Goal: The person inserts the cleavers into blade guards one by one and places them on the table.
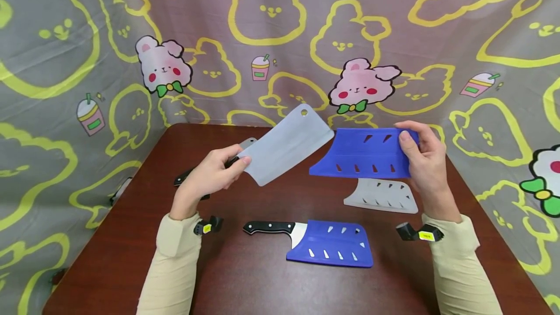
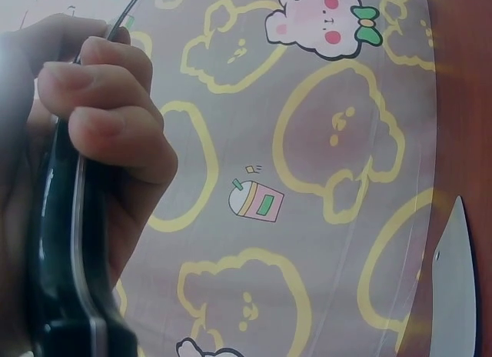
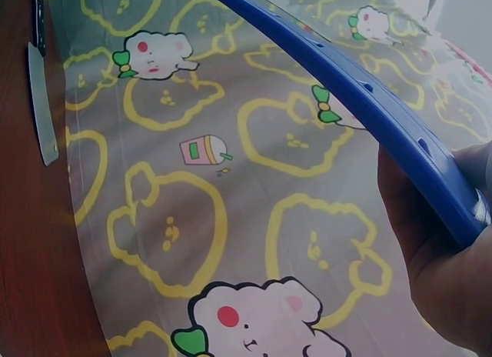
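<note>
My left hand [image 1: 214, 171] grips the black handle [image 2: 73, 249] of a cleaver, fingers curled round it in the left wrist view. The bare, broad blade [image 1: 286, 145] tilts up to the right, a hole near its far corner. My right hand [image 1: 426, 159] pinches the right end of a blue blade sheath [image 1: 360, 152] with a row of slots, thumb on the near face. The sheath's flared left end points toward the blade tip, a small gap apart. Both are held above the table. In the right wrist view the blue sheath [image 3: 346, 88] appears edge-on.
On the brown table [image 1: 232, 286] lies a black-handled cleaver in a blue sheath [image 1: 330, 243]. A white sheath [image 1: 382, 196] lies behind it, at the right. Another cleaver [image 1: 181, 177] lies partly hidden behind my left hand. Patterned curtain [image 1: 280, 86] surrounds the back and sides.
</note>
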A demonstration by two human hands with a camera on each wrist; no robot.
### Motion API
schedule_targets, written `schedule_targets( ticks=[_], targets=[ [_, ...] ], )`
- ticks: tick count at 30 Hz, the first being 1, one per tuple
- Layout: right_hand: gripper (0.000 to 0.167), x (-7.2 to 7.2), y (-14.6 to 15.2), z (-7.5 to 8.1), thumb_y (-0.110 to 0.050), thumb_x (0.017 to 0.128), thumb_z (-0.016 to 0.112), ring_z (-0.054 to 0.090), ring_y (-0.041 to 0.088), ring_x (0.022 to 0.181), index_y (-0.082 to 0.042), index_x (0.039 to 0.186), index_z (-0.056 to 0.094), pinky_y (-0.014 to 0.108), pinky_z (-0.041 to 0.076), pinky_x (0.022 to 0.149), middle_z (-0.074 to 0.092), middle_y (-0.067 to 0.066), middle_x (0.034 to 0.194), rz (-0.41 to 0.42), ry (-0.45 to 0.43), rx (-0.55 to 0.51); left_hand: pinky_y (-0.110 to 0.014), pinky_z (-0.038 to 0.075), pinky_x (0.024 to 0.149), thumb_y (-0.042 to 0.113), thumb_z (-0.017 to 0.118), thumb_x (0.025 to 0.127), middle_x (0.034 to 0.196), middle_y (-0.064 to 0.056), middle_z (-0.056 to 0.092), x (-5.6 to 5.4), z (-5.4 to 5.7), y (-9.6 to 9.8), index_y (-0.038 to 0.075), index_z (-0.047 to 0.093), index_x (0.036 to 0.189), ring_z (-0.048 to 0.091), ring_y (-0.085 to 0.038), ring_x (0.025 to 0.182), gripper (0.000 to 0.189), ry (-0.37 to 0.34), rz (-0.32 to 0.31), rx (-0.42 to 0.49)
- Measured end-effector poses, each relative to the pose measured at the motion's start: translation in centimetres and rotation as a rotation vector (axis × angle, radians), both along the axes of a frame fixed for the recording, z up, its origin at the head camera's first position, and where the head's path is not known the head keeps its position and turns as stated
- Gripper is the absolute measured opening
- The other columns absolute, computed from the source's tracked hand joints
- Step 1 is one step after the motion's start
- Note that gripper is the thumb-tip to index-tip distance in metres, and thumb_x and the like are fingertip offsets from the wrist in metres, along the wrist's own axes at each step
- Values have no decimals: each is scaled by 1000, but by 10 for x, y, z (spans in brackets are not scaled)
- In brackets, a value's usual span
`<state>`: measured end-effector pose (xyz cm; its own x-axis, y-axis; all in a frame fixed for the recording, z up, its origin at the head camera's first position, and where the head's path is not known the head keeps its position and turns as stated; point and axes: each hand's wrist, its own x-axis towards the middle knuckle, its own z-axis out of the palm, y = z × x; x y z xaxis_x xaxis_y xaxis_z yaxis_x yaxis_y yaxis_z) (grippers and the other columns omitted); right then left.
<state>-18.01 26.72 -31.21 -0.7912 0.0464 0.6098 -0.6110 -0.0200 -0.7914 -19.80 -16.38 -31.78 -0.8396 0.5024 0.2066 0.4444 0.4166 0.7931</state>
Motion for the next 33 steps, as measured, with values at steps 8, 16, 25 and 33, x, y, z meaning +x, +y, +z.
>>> schedule_targets(
  ticks=[8, 16, 25, 33],
  targets=[
    [27, -1, 1, -1, -1, 100, 49, 68, 11, 72, 13, 123, 53, 20, 56, 58, 66, 4, 91, 2, 13, -12, -28, 35, 44, 23, 55, 101, 56, -2, 41, -1, -2, 2, 14, 50, 84, 38, -15, 42, 20, -1, -9, 1],
    [27, 2, 2, 1, -1, 100, 48, 68, 12, 71, 13, 123, 54, 21, 56, 58, 65, 5, 92, 12, 31, -16, -28, 35, 43, 32, 56, 100, 55, -1, 39, 2, -1, 7, 18, 52, 85, 39, -14, 41, 21, 23, -40, -62],
    [26, 3, 7, 6, 2, 99, 46, 70, 15, 72, 13, 122, 54, 23, 57, 59, 66, 9, 91, 64, 67, -71, -28, 34, 43, 31, 55, 101, 52, -2, 38, 7, 2, 7, 15, 46, 79, 39, -17, 40, 28, 46, -7, -41],
    [26, 5, 6, 6, 3, 99, 47, 70, 14, 74, 12, 122, 55, 23, 57, 60, 66, 7, 93, 58, 45, -53, -28, 34, 42, 33, 55, 101, 53, -3, 39, 6, 2, 9, 15, 47, 81, 40, -18, 41, 28, 40, 0, -30]
  ],
)
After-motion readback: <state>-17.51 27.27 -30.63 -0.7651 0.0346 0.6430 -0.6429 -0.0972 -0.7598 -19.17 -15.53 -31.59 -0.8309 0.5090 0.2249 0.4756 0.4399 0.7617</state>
